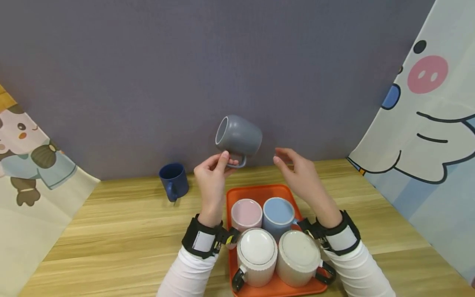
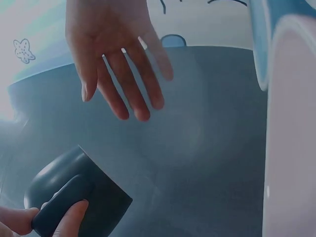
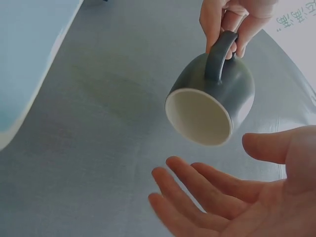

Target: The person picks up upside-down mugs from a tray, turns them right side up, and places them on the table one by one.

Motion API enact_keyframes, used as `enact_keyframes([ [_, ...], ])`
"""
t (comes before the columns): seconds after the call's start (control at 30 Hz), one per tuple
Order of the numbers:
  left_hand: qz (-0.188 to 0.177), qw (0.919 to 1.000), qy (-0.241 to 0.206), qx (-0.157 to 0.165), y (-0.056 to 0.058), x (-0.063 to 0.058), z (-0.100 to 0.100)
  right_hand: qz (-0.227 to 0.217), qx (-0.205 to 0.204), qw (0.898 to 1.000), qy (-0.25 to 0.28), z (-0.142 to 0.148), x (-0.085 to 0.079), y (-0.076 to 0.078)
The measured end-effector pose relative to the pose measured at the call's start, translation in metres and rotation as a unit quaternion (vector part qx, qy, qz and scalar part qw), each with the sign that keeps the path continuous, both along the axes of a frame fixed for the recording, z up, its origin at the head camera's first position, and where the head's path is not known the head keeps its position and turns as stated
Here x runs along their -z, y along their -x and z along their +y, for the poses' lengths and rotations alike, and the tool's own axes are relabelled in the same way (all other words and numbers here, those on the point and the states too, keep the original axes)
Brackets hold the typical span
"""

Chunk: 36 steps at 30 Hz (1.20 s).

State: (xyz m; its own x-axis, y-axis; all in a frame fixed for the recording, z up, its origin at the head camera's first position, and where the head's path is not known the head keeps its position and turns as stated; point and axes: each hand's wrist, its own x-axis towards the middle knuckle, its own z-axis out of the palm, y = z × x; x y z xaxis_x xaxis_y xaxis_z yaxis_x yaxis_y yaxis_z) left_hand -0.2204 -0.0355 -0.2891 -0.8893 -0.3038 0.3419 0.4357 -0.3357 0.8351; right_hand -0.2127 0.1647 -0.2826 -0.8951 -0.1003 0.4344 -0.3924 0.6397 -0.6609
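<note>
My left hand pinches the handle of a grey mug, which is held up above the table and tipped on its side. In the head view its mouth points left and its handle is underneath. The right wrist view shows the pale inside of the grey mug. To the right of the mug, my right hand hovers apart from it, with thumb and fingers spread and nothing held. In the left wrist view, the fingers of my right hand are extended.
An orange tray bears a pink mug, a blue mug and two whitish mugs with black handles, bases up. A navy mug stands upright at left on the wooden table. Behind rises a grey panel.
</note>
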Motion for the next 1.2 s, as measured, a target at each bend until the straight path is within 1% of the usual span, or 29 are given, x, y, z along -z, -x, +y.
enact_keyframes([
  [0.2,0.012,0.9996,-0.026,0.007,-0.002,-0.002,0.009,0.005,0.006,1.000,0.005,-0.004,-0.003,-0.002],
  [0.37,0.011,0.9988,-0.045,0.019,-0.005,-0.004,0.017,0.013,0.015,1.000,0.006,-0.008,-0.005,-0.004],
  [0.6,0.008,0.9975,-0.062,0.033,-0.008,-0.005,0.025,0.012,0.005,1.000,0.026,-0.012,-0.005,-0.006],
  [0.83,-0.008,0.9953,-0.082,0.052,-0.009,-0.003,0.030,-0.008,-0.014,0.998,0.067,-0.016,-0.006,-0.007],
  [0.97,-0.019,0.9947,-0.080,0.062,-0.012,-0.003,0.033,-0.033,-0.037,0.995,0.092,-0.018,-0.007,-0.004],
  [1.07,-0.029,0.9939,-0.079,0.071,-0.014,-0.003,0.036,-0.050,-0.048,0.993,0.100,-0.018,-0.006,-0.002],
  [1.2,-0.033,0.9921,-0.088,0.083,-0.015,-0.002,0.040,-0.075,-0.063,0.989,0.115,-0.018,-0.007,-0.001],
])
